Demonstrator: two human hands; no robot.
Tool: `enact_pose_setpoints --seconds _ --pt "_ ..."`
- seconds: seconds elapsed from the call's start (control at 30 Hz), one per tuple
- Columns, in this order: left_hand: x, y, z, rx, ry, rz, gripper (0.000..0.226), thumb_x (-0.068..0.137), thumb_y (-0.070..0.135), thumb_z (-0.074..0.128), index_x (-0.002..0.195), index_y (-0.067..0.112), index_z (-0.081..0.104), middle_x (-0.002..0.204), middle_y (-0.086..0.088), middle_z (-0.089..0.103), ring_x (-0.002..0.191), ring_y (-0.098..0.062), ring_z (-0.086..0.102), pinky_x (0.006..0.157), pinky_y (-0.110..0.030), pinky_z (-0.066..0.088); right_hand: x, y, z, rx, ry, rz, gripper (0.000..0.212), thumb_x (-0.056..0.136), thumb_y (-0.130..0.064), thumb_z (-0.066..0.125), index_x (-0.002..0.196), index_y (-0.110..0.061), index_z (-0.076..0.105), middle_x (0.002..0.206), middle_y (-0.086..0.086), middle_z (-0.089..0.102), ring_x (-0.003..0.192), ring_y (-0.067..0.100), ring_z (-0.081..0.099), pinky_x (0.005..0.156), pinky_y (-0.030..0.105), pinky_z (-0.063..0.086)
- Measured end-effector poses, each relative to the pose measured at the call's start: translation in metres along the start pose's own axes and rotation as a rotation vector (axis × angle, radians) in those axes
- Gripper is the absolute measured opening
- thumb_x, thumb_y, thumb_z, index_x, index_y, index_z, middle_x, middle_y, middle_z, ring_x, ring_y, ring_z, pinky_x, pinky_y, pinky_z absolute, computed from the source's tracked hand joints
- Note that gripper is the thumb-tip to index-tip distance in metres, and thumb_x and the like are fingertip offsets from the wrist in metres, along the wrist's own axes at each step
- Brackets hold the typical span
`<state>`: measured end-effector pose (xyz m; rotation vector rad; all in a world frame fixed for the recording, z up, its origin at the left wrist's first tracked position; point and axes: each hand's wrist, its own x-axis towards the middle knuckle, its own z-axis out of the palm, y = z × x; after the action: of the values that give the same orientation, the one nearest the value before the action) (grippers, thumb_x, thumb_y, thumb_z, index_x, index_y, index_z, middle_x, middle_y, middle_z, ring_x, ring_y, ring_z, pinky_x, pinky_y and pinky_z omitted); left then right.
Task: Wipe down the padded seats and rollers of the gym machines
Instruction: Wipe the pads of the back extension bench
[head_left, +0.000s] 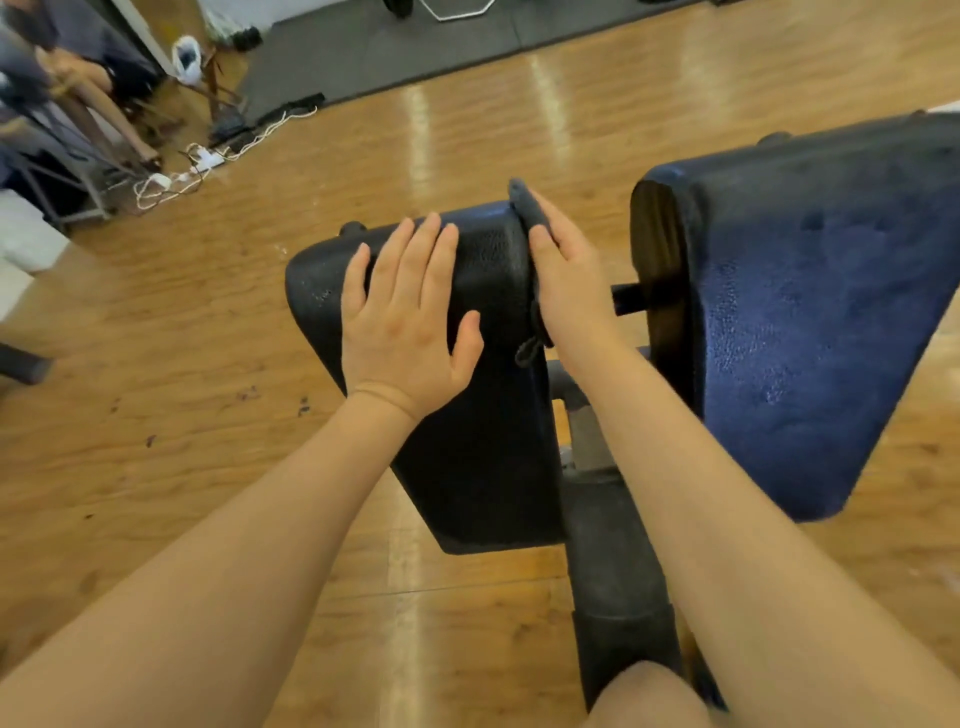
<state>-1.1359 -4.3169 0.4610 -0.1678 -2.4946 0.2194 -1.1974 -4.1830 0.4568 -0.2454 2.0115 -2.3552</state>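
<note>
The left hand (402, 312) lies flat, fingers straight, on the black pad (467, 415); the right hand (563, 275) presses a dark cloth (527, 208) flat-fingered against the pad's edge.

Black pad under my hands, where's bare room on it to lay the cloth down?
The near half of the black pad, below the left hand, is bare. The far end is crowded: the left palm lies flat there, and the right hand presses the dark cloth against its right edge.
</note>
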Motion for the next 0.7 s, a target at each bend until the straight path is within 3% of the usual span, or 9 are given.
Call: enact_pose_setpoints --seconds 0.13,0.27,0.43,0.47,0.53,0.7 --pt "-0.002 0.003 0.001 0.016 0.008 -0.010 0.064 0.084 0.036 0.042 0.140 0.005 0.038 0.144 -0.014 0.043 0.134 -0.029 0.035 0.111 -0.047 0.019 -0.064 0.026 0.000 -0.074 0.117 -0.017 0.041 0.101 -0.012 0.032 0.141 -0.016 0.036 0.143 0.000 0.043 0.131 0.005 0.035 0.107 0.018 0.030" --pt "-0.001 0.004 0.000 0.022 0.009 -0.009 0.064 0.084 0.036 0.042 0.140 0.005 0.038 0.144 -0.014 0.042 0.134 -0.031 0.035 0.111 -0.048 0.020 -0.095 0.060 -0.008 -0.083 0.136 0.048 0.039 0.100 -0.011 0.034 0.138 -0.015 0.043 0.136 0.001 0.051 0.128 0.009 0.042 0.108 0.028 0.034" --pt "-0.001 0.005 -0.002 0.021 0.003 -0.022 0.064 0.085 0.036 0.041 0.140 0.005 0.037 0.145 -0.014 0.041 0.135 -0.031 0.034 0.112 -0.049 0.019 -0.075 0.054 -0.037 -0.089 0.142 0.159 0.033 0.098 -0.007 0.036 0.125 -0.013 0.055 0.110 -0.002 0.059 0.104 0.010 0.056 0.094 0.015 0.040" --pt "-0.001 0.005 -0.002 0.018 0.000 -0.024 0.064 0.085 0.036 0.041 0.141 0.005 0.037 0.145 -0.014 0.041 0.135 -0.031 0.034 0.112 -0.049 0.019 -0.060 0.045 -0.040 -0.082 0.185 0.156 0.033 0.098 -0.009 0.037 0.126 -0.011 0.054 0.110 -0.001 0.057 0.105 0.014 0.055 0.092 0.019 0.039" --pt "-0.001 0.005 -0.001 0.017 0.000 -0.024 0.064 0.085 0.035 0.041 0.141 0.005 0.036 0.145 -0.014 0.041 0.135 -0.031 0.034 0.112 -0.048 0.018 -0.031 0.020 -0.039 -0.021 0.216 0.105 0.035 0.097 -0.016 0.037 0.128 -0.012 0.053 0.109 0.000 0.056 0.105 0.020 0.053 0.093 0.033 0.041" --pt "-0.002 0.003 0.000 0.016 0.021 -0.012 0.064 0.084 0.035 0.043 0.140 0.005 0.038 0.144 -0.015 0.042 0.134 -0.031 0.035 0.111 -0.049 0.020 -0.004 -0.017 0.003 -0.088 0.128 -0.082 0.036 0.099 -0.008 0.034 0.133 -0.007 0.047 0.129 0.005 0.054 0.118 0.008 0.046 0.096 0.016 0.035"
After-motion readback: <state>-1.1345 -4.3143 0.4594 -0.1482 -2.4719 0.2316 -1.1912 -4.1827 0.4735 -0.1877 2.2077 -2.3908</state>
